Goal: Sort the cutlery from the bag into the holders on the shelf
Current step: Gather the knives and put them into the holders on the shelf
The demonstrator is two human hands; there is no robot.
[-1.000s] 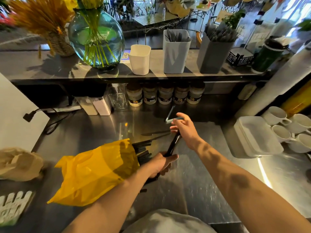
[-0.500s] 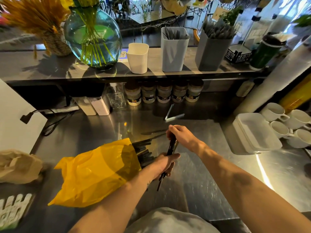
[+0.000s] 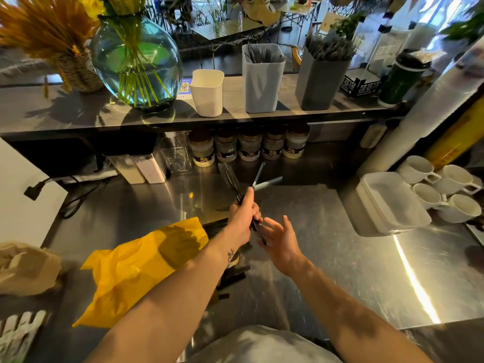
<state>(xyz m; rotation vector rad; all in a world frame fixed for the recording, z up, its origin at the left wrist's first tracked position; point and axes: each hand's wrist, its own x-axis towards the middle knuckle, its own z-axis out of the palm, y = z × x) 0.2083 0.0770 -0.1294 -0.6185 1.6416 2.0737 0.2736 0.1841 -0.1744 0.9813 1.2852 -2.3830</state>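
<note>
Your left hand (image 3: pixel 242 218) is clamped round a bundle of black cutlery (image 3: pixel 230 182), its blurred upper ends tilted toward 11 o'clock. Your right hand (image 3: pixel 281 239) has let go: half a second ago it pinched the top of that bundle, and now it hangs with fingers spread just beside the lower ends at 4 o'clock. The handover looks done, so the left alone can carry the load. More dark pieces (image 3: pixel 233 277) lie at the mouth of the yellow bag (image 3: pixel 138 268), at 8 o'clock from your hands. On the shelf (image 3: pixel 78 113), at 12 to 1 o'clock, stand the white holder (image 3: pixel 207 93), the light grey holder (image 3: pixel 263 82) and the dark grey holder (image 3: pixel 320 79), well apart from the bundle.
</note>
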